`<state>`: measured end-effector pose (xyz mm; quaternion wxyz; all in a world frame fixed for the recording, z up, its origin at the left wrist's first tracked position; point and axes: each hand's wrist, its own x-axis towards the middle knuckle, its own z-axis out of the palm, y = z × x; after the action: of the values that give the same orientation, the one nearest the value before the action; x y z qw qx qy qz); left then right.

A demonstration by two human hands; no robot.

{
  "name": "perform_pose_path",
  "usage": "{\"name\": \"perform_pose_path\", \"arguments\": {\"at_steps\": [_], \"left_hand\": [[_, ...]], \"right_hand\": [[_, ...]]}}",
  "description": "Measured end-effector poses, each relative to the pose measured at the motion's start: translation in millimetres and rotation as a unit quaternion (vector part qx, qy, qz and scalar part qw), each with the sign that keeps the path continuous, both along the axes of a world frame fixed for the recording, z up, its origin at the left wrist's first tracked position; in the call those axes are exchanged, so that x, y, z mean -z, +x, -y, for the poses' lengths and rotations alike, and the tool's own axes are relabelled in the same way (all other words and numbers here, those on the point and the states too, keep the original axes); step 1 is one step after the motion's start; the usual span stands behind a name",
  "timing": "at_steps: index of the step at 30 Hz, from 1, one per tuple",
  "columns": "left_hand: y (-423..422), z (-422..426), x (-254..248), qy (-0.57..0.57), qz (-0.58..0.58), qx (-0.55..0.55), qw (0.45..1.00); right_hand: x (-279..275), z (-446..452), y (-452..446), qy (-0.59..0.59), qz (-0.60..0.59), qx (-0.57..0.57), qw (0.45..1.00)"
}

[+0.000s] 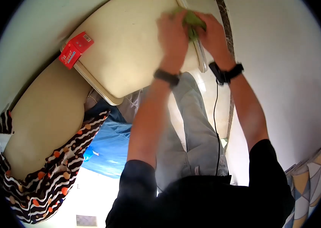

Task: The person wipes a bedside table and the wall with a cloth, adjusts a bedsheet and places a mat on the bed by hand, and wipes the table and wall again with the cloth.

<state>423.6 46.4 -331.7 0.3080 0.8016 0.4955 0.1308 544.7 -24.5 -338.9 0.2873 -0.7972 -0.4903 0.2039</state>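
Note:
A crumpled green cloth (195, 22) is bunched between my two hands near the top edge of a cream padded panel (130, 45). My left hand (172, 36) is closed on the cloth's left side, its fingers smeared by motion. From the right, my right hand (211, 34) grips the same cloth, beside the panel's metal-trimmed edge (201, 57). Both wrists wear dark bands, and a thin black cable hangs from the right one. Part of the cloth is hidden behind my fingers.
A red box (75, 49) rests at the panel's left edge. Below it stands a second cream panel (50, 114), with a patterned cloth (54, 174) draped around it. Blue fabric (109, 148) lies beside my legs. A white wall (282, 83) rises on the right.

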Motion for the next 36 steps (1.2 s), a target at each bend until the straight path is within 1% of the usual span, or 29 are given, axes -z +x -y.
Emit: {"name": "perform_pose_path", "arguments": {"at_steps": [2,5,8,10,11,13,14,16,17,18,19,20,21,22,23,24,25,27,30,31,33,36], "left_hand": [[13.0,-34.8,-2.7,0.039,0.0,-0.003,0.999],[26.6,-74.0,-16.3,-0.011,-0.023,0.009,1.0],[27.0,-58.3,-19.6,-0.024,-0.02,-0.016,0.999],[17.3,-32.8,0.6,0.028,-0.07,0.005,0.997],[16.6,-17.7,-11.5,0.007,-0.056,-0.009,0.998],[7.3,6.7,-12.3,-0.024,-0.042,0.002,0.999],[2.2,20.2,-15.8,-0.066,-0.035,-0.01,0.997],[-9.3,45.6,-17.5,-0.098,-0.062,0.024,0.993],[-17.2,60.7,-16.0,-0.102,-0.034,0.032,0.994],[-20.9,75.3,-22.5,-0.117,-0.05,0.039,0.991],[-24.3,85.8,-34.3,-0.16,-0.079,0.053,0.983],[-30.3,100.0,-37.9,-0.162,-0.089,0.066,0.981],[-36.8,110.5,-40.1,-0.203,-0.123,0.103,0.966],[-48.8,130.0,-33.4,-0.208,-0.104,0.109,0.966],[-59.0,134.9,-48.7,-0.252,-0.165,0.155,0.941],[-69.6,134.5,-75.0,-0.266,-0.15,0.165,0.938],[-79.0,147.7,-76.9,-0.266,-0.119,0.141,0.946],[-103.2,133.6,-145.9,-0.231,-0.07,0.117,0.963],[-131.4,109.4,-208.4,-0.173,0.019,0.063,0.983],[-140.5,92.2,-245.8,-0.153,0.04,0.056,0.986],[-160.7,62.0,-309.1,-0.111,0.081,0.025,0.99],[-192.8,25.5,-383.4,-0.032,0.15,-0.001,0.988]], "right_hand": [[5.1,-35.8,13.7,-0.01,0.033,-0.016,0.999],[-2.8,-74.2,28.3,0.093,0.005,-0.052,0.994],[-7.1,-66.3,23.3,0.002,0.042,-0.037,0.998],[-2.6,-40.3,20.8,0.011,0.014,-0.038,0.999],[0.1,-23.6,18.0,0.016,0.0,-0.04,0.999],[-4.4,4.5,8.6,-0.024,-0.004,-0.043,0.999],[-11.3,17.0,2.0,-0.052,-0.009,-0.04,0.998],[-27.6,40.5,-10.7,-0.106,-0.012,-0.032,0.994],[-33.8,54.8,-17.8,-0.135,-0.011,-0.029,0.99],[-34.5,72.8,-24.6,-0.138,0.008,-0.03,0.99],[-34.7,90.4,-30.2,-0.14,0.029,-0.033,0.989],[-41.7,106.1,-37.0,-0.155,0.02,-0.037,0.987],[-43.3,126.0,-44.3,-0.198,0.021,-0.036,0.979],[-46.6,145.2,-48.6,-0.283,-0.007,-0.071,0.957],[-53.7,162.0,-54.3,-0.314,-0.049,-0.079,0.945],[-83.7,164.3,-62.7,-0.295,-0.084,-0.075,0.949],[-106.2,163.6,-72.6,-0.291,-0.092,-0.066,0.95],[-155.9,156.1,-88.6,-0.223,-0.11,-0.063,0.967],[-228.1,119.5,-105.5,-0.133,-0.145,-0.064,0.978],[-255.8,101.9,-111.3,-0.122,-0.138,-0.084,0.979],[-319.3,63.0,-122.9,-0.056,-0.143,-0.125,0.98],[-407.6,7.4,-144.5,0.036,-0.14,-0.19,0.971]]}}
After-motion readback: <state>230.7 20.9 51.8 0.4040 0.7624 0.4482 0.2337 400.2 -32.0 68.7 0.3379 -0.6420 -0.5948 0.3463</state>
